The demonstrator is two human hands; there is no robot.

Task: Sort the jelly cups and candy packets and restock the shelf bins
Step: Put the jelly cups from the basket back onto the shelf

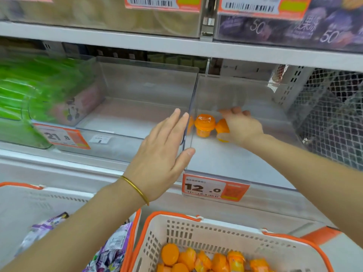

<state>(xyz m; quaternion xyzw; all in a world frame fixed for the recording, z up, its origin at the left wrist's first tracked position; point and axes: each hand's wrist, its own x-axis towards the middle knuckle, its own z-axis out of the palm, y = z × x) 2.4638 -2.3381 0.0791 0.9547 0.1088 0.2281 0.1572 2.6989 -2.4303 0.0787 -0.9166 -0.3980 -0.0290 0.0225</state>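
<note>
Inside the right clear shelf bin [245, 163] my right hand [240, 128] grips an orange jelly cup [223, 127], thumb under it. Another orange jelly cup [204, 126] stands upright just left of it on the bin floor. My left hand [163, 154], fingers straight, rests against the bin's front left corner wall. A white and orange basket [206, 228] at the bottom holds several orange jelly cups [196, 258]. A second basket [25, 203] at the lower left holds purple candy packets [110, 250].
The middle clear bin [137, 91] holds nothing. Green packets [29, 91] fill the left bin. Price tags reading 12.0 [214, 188] and 21 [60, 136] hang on the bins. A wire mesh panel [330, 114] closes the right side. Upper shelf bins hold more goods.
</note>
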